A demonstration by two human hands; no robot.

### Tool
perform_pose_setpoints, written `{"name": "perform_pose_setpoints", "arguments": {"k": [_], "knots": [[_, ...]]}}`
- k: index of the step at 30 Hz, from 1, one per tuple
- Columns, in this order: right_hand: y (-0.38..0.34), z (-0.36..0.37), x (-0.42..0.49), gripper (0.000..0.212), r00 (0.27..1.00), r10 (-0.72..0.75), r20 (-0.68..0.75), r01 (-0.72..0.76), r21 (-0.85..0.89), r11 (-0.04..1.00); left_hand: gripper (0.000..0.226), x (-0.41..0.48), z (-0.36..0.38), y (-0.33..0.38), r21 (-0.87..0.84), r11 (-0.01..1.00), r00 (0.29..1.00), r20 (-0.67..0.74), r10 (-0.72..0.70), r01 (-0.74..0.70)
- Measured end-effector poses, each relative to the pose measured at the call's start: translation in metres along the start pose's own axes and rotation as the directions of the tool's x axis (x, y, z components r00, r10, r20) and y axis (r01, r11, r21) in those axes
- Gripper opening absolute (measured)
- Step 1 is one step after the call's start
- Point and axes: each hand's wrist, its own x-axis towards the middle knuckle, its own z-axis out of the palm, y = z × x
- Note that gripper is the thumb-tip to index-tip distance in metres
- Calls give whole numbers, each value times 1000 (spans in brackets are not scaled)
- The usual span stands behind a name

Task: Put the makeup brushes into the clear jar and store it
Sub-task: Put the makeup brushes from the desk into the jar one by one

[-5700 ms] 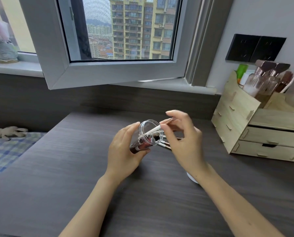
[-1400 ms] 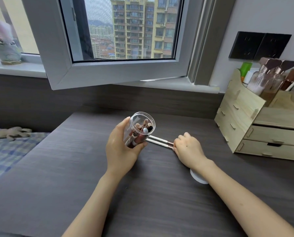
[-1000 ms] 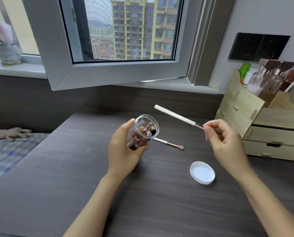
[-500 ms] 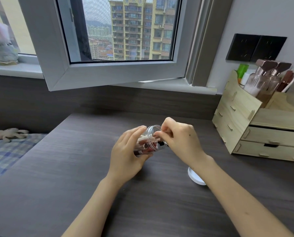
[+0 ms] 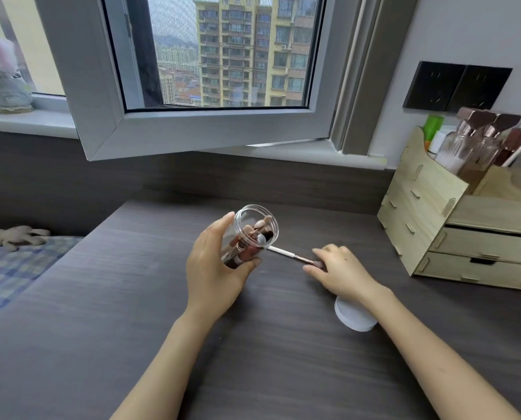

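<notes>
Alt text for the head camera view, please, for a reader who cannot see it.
A left hand holds a tilted clear jar of makeup brushes above a dark desk, while the right hand reaches the bristle end of a last brush lying there. A white lid lies near the right wrist.

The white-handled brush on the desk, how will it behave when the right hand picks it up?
The last brush looks thin and straight, so probably stiff and light. Its round handle lying flat on the smooth desk may roll when nudged. The right hand touches its bristle end, so the long handle may dip.
</notes>
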Motion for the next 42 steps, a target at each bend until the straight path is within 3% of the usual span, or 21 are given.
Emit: {"name": "perform_pose_setpoints", "arguments": {"k": [4,8,10,12,14,17,20,22,24,26,30,34,38,42], "knots": [[-5,11,1,33,980,-89,-176,68,-125,990,81,0,0,0,-6,1000,1000,-8,-12,12],[-6,14,7,29,968,-151,-202,109,-207,972,81,0,0,1,-8,1000,1000,-12,-18,18],[-3,8,7,24,959,-74,-272,58,-66,996,81,0,-1,0,-10,1000,1000,-13,-13,12],[3,-2,4,15,931,67,-358,26,250,968,80,0,-1,0,-14,1000,1000,-19,-13,12],[10,-20,-3,12,899,181,-398,75,549,833,80,0,-1,0,-8,1000,1000,-18,-10,10],[17,-49,-25,24,843,312,-438,257,838,481,82,-1,0,0,11,1000,1000,6,20,-20],[13,-73,-49,30,779,405,-479,428,878,215,86,-1,1,2,55,989,990,50,132,-135],[-1,-81,-63,29,754,405,-518,501,851,157,85,-2,2,3,75,972,973,91,214,-221],[-18,-83,-74,26,725,335,-602,558,798,227,83,-3,3,3,80,960,959,124,257,-268],[-35,-78,-78,25,701,205,-683,591,717,369,81,-4,4,3,81,955,951,144,273,-286],[-64,-60,-73,22,734,6,-679,594,646,480,79,-5,2,4,65,960,955,136,263,-273],[-82,-42,-61,17,762,-82,-642,571,606,554,81,-5,2,4,49,965,959,131,250,-258],[-89,-37,-51,12,651,-173,-739,608,371,702,81,-6,2,6,13,972,965,121,231,-234],[-88,-41,-55,15,631,-150,-761,603,360,712,79,-8,3,10,-39,985,979,110,172,-169]]}}
